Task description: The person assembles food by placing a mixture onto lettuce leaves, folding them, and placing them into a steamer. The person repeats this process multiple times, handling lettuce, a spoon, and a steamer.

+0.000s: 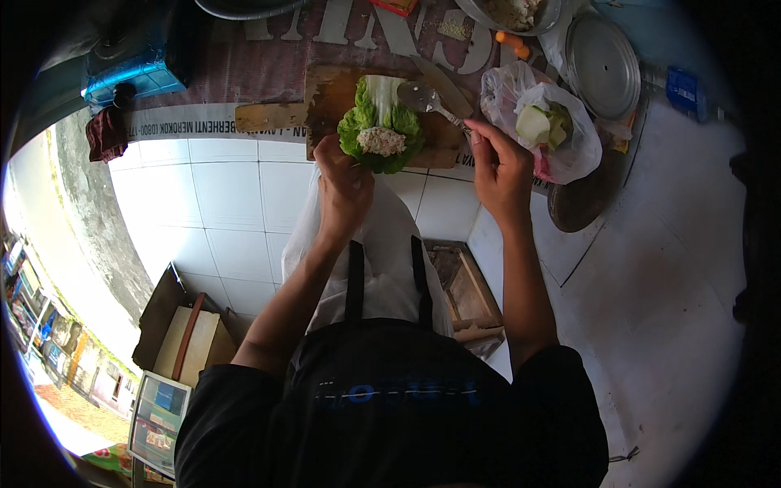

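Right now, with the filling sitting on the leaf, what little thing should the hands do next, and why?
Probably set down the spoon: its bowl looks empty, the filling already sits on the green leaf, and the left hand holds the leaf's near edge, so the right hand could help fold.

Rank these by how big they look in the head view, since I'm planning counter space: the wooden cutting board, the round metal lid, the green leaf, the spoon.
1. Wooden cutting board
2. Round metal lid
3. Green leaf
4. Spoon
Fisheye bending near the rim makes the lid's rank against the leaf unsure.
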The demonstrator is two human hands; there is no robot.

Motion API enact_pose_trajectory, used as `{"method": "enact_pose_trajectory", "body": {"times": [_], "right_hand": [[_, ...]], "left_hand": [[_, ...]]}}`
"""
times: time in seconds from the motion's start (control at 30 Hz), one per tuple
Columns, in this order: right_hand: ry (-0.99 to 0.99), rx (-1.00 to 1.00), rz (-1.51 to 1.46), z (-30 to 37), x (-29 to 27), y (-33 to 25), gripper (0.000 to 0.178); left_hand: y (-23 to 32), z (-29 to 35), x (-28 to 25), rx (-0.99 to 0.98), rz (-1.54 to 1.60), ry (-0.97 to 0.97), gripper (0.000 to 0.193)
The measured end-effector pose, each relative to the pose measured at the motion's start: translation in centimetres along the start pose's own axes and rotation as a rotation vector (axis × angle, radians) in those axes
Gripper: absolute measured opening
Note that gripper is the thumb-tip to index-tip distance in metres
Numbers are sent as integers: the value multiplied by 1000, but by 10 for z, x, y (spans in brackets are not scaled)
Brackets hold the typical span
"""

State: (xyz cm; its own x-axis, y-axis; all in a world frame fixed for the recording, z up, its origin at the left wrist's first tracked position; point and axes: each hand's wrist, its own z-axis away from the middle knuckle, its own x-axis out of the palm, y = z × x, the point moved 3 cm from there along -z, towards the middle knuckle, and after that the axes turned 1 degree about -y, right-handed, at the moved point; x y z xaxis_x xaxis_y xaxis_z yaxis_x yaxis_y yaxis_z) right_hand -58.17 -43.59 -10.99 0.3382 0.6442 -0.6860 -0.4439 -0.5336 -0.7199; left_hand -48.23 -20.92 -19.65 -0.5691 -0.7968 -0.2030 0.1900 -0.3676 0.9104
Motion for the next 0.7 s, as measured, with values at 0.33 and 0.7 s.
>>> {"method": "enact_pose_trajectory", "body": {"times": [0.33,0.7], "right_hand": [[280,-12,519,-149,-88,33,30],[-48,81,-116,-7,52,5,27]], "left_hand": [[4,-11,-17,429,-464,-65,29],[12,-26,-25,551,-430,-20,40]]}}
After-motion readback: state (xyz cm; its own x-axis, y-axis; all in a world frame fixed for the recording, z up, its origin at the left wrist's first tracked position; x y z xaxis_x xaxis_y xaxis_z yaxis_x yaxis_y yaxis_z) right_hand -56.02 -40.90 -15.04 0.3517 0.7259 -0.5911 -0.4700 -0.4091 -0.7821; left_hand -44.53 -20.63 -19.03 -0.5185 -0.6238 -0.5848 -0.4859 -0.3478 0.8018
